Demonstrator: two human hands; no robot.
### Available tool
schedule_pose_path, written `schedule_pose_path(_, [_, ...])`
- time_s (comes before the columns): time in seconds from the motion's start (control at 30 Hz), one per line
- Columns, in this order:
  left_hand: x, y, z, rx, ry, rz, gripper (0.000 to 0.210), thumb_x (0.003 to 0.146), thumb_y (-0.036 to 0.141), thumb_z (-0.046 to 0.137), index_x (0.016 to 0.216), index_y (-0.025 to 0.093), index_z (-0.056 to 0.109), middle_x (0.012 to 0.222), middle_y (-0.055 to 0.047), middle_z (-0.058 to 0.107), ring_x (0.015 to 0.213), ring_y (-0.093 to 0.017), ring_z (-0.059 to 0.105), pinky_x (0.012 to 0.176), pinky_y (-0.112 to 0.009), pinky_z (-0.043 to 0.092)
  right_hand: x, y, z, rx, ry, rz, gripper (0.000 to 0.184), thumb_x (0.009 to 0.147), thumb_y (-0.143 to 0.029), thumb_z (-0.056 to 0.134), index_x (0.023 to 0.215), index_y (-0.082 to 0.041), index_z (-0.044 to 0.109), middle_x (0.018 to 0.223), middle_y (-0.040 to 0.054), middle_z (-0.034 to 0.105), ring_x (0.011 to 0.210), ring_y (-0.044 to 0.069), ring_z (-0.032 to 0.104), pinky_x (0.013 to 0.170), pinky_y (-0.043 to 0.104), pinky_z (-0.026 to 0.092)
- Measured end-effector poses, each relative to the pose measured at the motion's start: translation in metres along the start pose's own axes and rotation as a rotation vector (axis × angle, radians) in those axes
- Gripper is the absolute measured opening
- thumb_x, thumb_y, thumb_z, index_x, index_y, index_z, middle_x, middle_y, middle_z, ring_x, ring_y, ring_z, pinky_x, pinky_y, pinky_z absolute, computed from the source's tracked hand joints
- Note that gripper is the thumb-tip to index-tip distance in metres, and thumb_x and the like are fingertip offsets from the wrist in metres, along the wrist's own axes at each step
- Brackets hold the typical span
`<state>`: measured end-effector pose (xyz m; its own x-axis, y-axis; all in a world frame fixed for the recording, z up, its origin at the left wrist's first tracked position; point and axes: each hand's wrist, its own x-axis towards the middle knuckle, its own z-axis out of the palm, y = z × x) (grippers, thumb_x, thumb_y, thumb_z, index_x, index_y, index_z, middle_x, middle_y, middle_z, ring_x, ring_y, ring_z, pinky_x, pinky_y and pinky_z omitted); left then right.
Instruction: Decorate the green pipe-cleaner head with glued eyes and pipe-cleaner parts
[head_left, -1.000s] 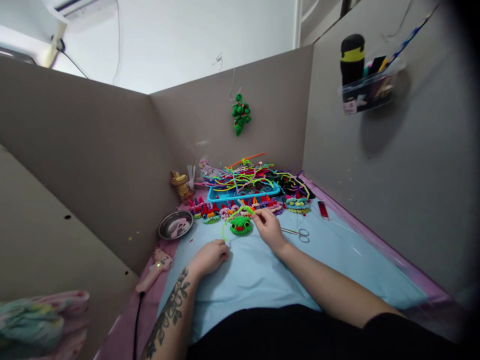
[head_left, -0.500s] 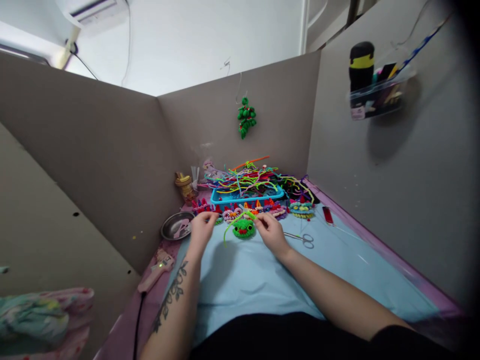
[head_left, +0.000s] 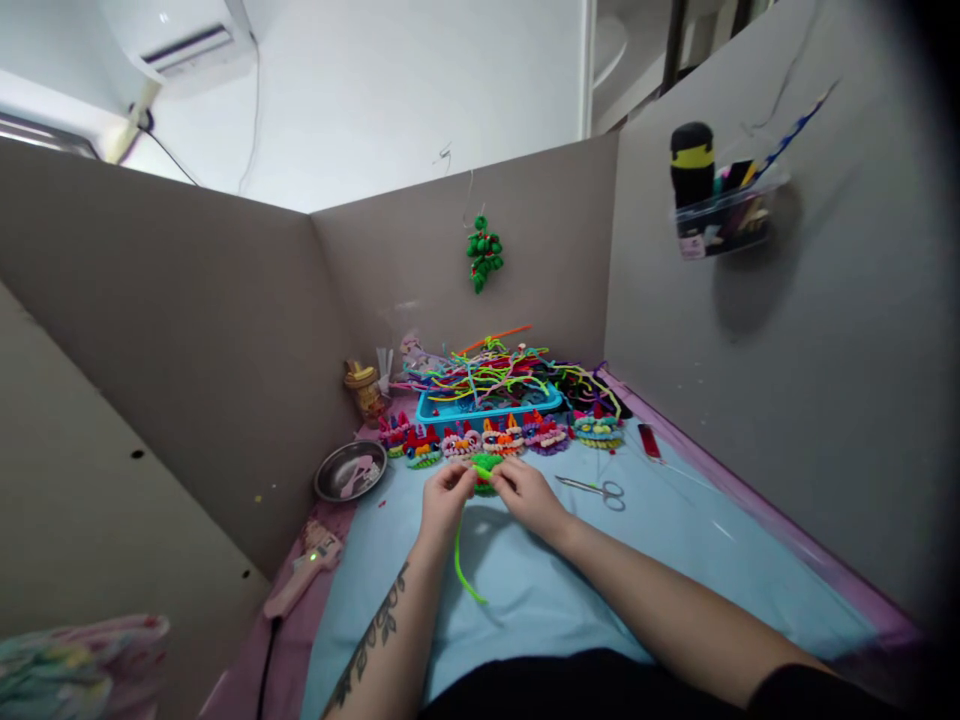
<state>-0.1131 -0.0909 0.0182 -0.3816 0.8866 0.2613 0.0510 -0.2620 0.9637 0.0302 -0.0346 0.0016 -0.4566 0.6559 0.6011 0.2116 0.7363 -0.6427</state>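
Since the frame half a second earlier, the left hand (head_left: 448, 493) had come in from the side to meet the right hand (head_left: 527, 492), and the loose tail of the lime strip (head_left: 469, 582), which had drooped to the left of the green piece (head_left: 486, 460), now curved toward the wearer over the blue cloth (head_left: 570, 590). The two hands were close together, fingertips of each pinched on the strip, a short stretch of it showing between them. The green piece was directly behind that stretch, at the middle of the cloth and in front of a row of small heads (head_left: 502, 437); the fingers hid much of it, so whether the strip touched it could not be told. Judging by the row, where several colourful heads looked complete with pointed tufts, the work on the green one seemed only partway along: its rounded body was formed, while the strip had a long free end and appeared not yet shaped. The green piece looked plush and bumpy, with a touch of red low on its front; the strip was slim, fuzzy and bendable, probably the same stuff as the tangled stems (head_left: 487, 375) heaped over the blue plastic tray (head_left: 491, 413). Smooth metal scissors (head_left: 611, 494) lay near the right hand, and the cloth was softly creased.
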Motion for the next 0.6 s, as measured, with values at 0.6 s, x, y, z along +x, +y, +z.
schedule_pose_path(0.6, [-0.006,-0.015,0.002,-0.245,-0.022,-0.417,0.037,0.049,0.034,0.08,0.069,0.014,0.056,0.047,0.009,0.039,0.039,-0.002,0.03,0.036,-0.016,0.015,-0.003,0.008,0.005,-0.051,-0.054,0.013,0.02,0.084,-0.022,0.051,0.065,-0.019,0.059,0.069,0.0004,0.054,0.067,0.014,0.053,0.061,0.025,0.039])
